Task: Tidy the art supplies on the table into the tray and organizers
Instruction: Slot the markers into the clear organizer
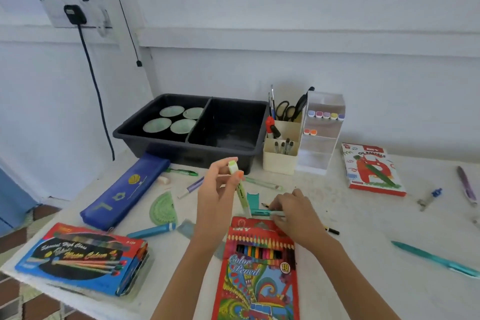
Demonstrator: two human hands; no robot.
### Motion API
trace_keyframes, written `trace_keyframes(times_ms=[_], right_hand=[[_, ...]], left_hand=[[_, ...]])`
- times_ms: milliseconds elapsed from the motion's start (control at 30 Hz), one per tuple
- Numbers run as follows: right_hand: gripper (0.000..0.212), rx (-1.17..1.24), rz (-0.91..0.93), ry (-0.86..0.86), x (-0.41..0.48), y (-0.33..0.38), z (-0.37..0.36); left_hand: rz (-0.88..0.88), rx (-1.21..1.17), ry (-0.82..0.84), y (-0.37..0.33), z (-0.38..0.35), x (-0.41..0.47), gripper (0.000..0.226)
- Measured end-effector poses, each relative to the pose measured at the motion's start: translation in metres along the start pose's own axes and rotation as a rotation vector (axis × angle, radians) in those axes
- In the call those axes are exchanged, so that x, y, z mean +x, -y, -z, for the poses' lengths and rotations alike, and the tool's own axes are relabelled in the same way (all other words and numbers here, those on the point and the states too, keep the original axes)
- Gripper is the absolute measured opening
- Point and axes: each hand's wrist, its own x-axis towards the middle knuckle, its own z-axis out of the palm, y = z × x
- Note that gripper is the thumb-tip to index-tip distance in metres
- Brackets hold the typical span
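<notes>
My left hand (217,200) pinches a light green marker (240,187) near its top and holds it upright above the table. My right hand (296,215) rests over a teal pen (262,213), fingers curled onto it, just above the red colour pencil box (259,267). A black two-part tray (192,148) stands at the back, with round green palettes (172,122) in its left half. A cream pen holder (279,161) and a clear marker organizer (320,143) stand to the tray's right.
Loose on the table: blue pencil case (124,189), water colour box (80,257), green protractor (163,208), blue marker (152,231), purple pen (191,187), oil pastels box (371,169), teal pen (436,258) at right, compass (428,199), purple pen (466,186) far right.
</notes>
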Motion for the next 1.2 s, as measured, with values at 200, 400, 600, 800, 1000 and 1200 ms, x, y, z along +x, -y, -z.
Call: trace_keyframes(times_ms=[200,400,600,800,1000,1200], right_hand=[[0.009,0.597,-0.119,-0.229,-0.009,-0.009,0.040],[0.022,0.628,-0.290,-0.486,-0.015,-0.038,0.076],[0.018,0.746,-0.345,-0.822,-0.026,-0.064,0.105],[0.023,0.619,-0.195,-0.935,-0.018,-0.075,0.117],[0.029,0.335,-0.039,-0.858,0.015,-0.083,0.109],[0.030,0.196,-0.131,-0.640,0.042,-0.089,0.110]], left_hand=[[-0.191,-0.106,0.116,-0.034,-0.033,0.026,0.018],[-0.358,-0.126,0.237,-0.060,-0.079,0.049,0.018],[-0.529,0.034,0.313,-0.055,-0.124,0.072,0.014],[-0.591,0.321,0.389,-0.030,-0.147,0.098,0.015],[-0.584,0.507,0.461,-0.014,-0.158,0.115,0.017],[-0.621,0.731,0.506,-0.001,-0.176,0.126,0.019]])
